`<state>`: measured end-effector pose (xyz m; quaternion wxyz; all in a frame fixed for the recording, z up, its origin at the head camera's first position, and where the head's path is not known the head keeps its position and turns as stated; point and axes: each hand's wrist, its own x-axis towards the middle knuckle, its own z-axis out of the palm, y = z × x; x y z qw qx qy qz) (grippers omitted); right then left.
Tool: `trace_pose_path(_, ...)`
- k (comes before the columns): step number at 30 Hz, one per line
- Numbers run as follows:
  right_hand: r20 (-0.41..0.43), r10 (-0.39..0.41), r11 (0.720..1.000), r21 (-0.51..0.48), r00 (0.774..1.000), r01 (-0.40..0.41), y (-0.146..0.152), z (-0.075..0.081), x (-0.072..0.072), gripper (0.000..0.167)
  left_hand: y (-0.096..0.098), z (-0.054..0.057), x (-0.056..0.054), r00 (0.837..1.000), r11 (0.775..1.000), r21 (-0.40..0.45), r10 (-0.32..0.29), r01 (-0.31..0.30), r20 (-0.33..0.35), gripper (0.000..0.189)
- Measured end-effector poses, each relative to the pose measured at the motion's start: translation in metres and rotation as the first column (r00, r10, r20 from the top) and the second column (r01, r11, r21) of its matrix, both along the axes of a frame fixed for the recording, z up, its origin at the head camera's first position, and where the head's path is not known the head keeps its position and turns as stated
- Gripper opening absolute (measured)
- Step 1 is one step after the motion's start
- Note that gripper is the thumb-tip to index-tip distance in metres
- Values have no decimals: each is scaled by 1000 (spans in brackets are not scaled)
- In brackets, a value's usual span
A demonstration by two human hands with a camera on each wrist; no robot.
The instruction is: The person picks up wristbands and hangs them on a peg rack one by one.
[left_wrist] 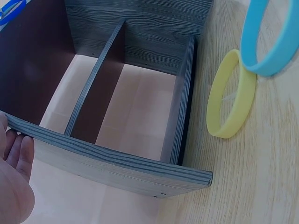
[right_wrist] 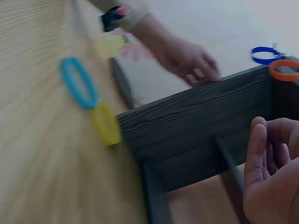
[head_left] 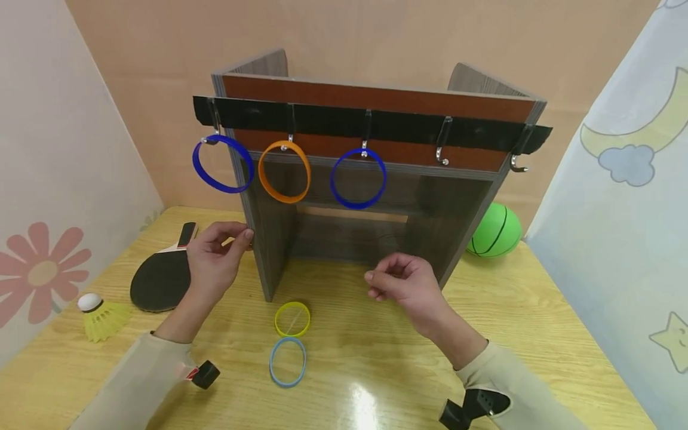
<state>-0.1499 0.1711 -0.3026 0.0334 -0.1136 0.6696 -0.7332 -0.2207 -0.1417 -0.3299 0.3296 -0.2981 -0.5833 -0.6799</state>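
Note:
My left hand [head_left: 215, 257] holds the front edge of the left side panel of a grey wooden shelf [head_left: 258, 239], its fingers [left_wrist: 23, 154] against the panel's outer face. In front of the shelf opening hovers my right hand [head_left: 408, 283], fingers loosely bent and nothing in them. A blue wristband [head_left: 249, 173], an orange wristband [head_left: 309, 173] and another blue wristband [head_left: 384, 179] hang from the left, second and middle hooks of a black strip [head_left: 333, 122]. On the table lie a yellow wristband [head_left: 276, 322] and a light blue wristband [head_left: 271, 361], close together.
Two bare hooks, one right of centre [head_left: 443, 149] and one at the far right [head_left: 518, 164], finish the strip. A table tennis bat [head_left: 161, 280] and a yellow shuttlecock [head_left: 104, 319] lie at the left. Behind the shelf's right side sits a green ball [head_left: 497, 230].

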Motion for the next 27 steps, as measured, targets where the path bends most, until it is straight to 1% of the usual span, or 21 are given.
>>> trace_pose_path(1, 6, 17, 1000, 21, 1000, -17, 0, -4, 1, 11, 0, -1, -1, 1000, 1000, -6, 8, -8, 0, 8)
trace_pose_path(3, 29, 53, 997, 61, 998, -54, -1, -13, 2, 11, -1, -1, -2, 1000, 1000, -1, 3, -3, -2, 7)
trace_pose_path(7, 75, 122, 984, 121, 990, -130, -4, -28, 5, 12, 0, 0, -2, 1000, 1000, -5, 6, -6, -6, 8)
trace_pose_path(10, 119, 178, 966, 167, 977, -197, -7, -38, 8, 12, 0, 0, -2, 1000, 1000, -6, 16, -16, -3, 8)
trace_pose_path(13, 156, 236, 940, 215, 959, -266, -10, -51, 13, 11, 0, 0, -2, 1000, 1000, -12, 25, -25, 3, 7)
trace_pose_path(16, 182, 276, 919, 238, 944, -314, -12, -62, 19, 9, 0, -1, -2, 1000, 1000, -1, 11, -11, 0, 8)
trace_pose_path(17, 191, 286, 914, 240, 939, -327, -13, -66, 20, 9, 0, 0, -1, 1000, 1000, -2, 11, -11, -2, 8)
trace_pose_path(19, 205, 300, 909, 236, 932, -344, -16, -72, 22, 8, 2, 5, 3, 1000, 1000, -2, 7, -7, -10, 8)
trace_pose_path(23, 226, 308, 898, 252, 924, -361, -25, -82, 25, 9, 6, 15, 12, 1000, 1000, -4, 1, -1, -8, 11)
trace_pose_path(24, 232, 306, 897, 254, 923, -361, -27, -84, 26, 9, 6, 15, 13, 1000, 1000, 0, -2, 2, -7, 10)
trace_pose_path(27, 233, 297, 894, 273, 926, -355, -33, -90, 27, 10, 4, 7, 7, 1000, 1000, 5, 5, -5, -1, 9)
